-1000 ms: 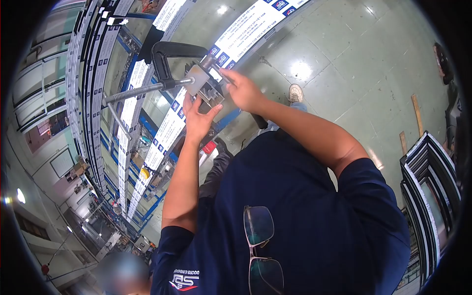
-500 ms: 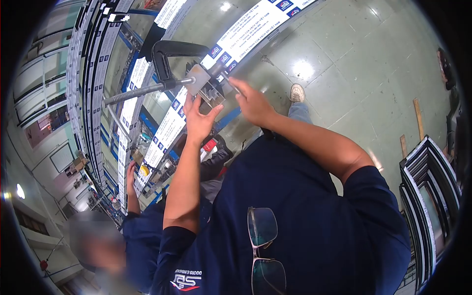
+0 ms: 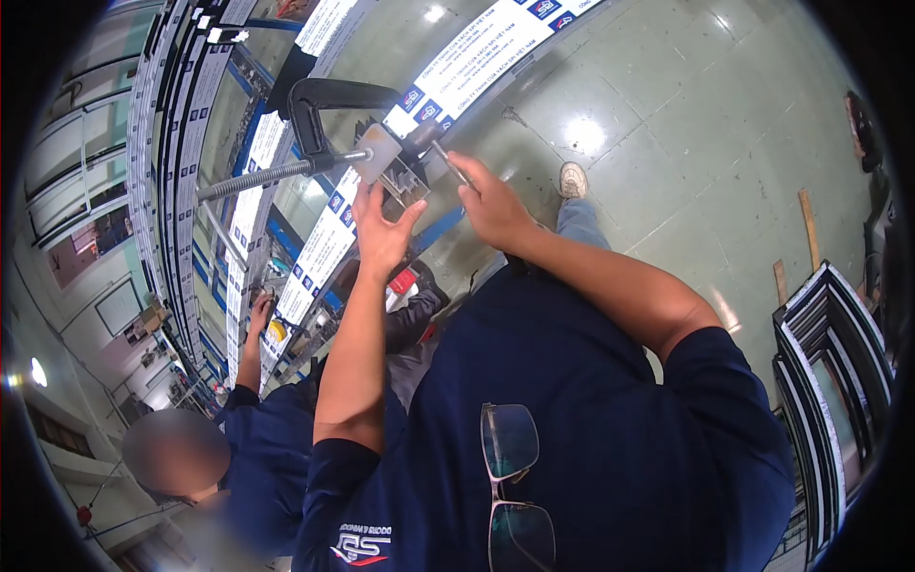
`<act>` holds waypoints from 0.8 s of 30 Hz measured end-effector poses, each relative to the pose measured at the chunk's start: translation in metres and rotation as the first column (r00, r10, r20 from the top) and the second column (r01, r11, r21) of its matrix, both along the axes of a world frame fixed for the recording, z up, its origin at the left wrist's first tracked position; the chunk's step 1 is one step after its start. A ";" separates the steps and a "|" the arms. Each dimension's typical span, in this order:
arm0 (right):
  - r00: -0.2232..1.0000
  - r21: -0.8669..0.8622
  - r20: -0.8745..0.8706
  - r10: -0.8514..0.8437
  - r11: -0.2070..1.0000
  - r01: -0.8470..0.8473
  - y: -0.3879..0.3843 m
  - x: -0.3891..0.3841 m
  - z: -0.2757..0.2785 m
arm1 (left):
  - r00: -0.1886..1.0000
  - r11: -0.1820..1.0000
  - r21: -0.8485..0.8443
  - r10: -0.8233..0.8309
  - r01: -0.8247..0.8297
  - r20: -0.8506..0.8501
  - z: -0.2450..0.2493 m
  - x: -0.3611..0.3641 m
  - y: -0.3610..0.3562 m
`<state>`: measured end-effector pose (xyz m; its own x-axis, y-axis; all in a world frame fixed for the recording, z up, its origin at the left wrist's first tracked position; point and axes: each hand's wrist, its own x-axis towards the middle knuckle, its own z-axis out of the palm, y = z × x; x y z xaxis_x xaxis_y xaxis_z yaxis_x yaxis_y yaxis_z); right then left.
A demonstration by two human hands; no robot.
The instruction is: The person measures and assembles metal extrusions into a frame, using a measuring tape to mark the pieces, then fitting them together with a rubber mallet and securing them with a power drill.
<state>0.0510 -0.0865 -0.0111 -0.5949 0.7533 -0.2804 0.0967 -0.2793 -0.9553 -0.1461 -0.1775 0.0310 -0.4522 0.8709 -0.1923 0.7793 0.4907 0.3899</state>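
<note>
Our left hand (image 3: 381, 229) is spread flat, fingertips against the grey profile piece (image 3: 398, 176); we cannot tell whether it has any hold on it. The piece sits in the black clamp (image 3: 319, 105), above both hands. Our right hand (image 3: 491, 205) curls around a thin metal tool (image 3: 450, 164), whose tip is hidden. A co-worker's hand (image 3: 259, 307) is hard to make out.

Both arms raised forward; left hand (image 3: 381, 229) open, fingers spread; right hand (image 3: 491, 202) curled in pinch grip.
</note>
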 end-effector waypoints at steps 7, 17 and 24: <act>0.987 0.143 -0.056 -0.148 0.978 0.155 0.008 -0.025 -0.011 | 1.000 1.000 0.010 0.015 -0.015 -0.006 -0.004 -0.001 -0.003; 0.999 0.098 -0.034 0.030 0.995 -0.026 0.021 -0.034 -0.013 | 1.000 1.000 0.024 -0.008 0.008 -0.005 -0.003 -0.001 -0.003; 0.992 0.243 -0.098 -0.080 0.965 0.101 0.024 -0.038 -0.017 | 1.000 1.000 0.017 0.006 -0.007 0.014 0.000 0.000 -0.001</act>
